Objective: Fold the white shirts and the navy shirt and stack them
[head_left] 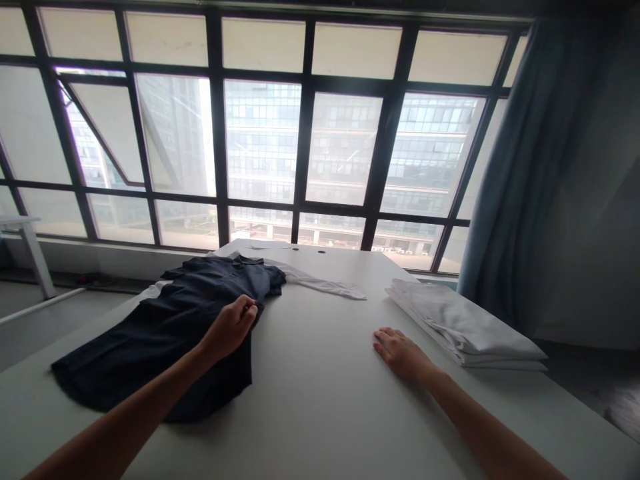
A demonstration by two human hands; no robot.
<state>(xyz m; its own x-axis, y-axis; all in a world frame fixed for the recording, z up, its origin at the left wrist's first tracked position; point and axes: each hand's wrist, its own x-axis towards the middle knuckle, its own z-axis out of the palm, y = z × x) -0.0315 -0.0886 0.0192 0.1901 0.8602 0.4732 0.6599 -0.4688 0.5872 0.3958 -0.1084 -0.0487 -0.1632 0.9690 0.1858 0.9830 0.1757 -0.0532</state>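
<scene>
Dark shirt (183, 313) beneath left hand (235, 325), edge in its fingers

A dark-framed window (305, 140) spans the upper frame, letting in pale, hazy daylight; one pane (107, 113) at upper left stands tilted open. Beyond the glass rises a building (260, 147) (rows of windows, much washed out). At right, a blue-grey curtain (525, 167) hangs beside a shadowed wall (590, 280). White furniture legs (37, 260) stand on grey floor (30, 343) at left; a white tabletop (310, 400) fills the lower middle.

Left fingers (244, 305) on the dark shirt (185, 317)
</scene>
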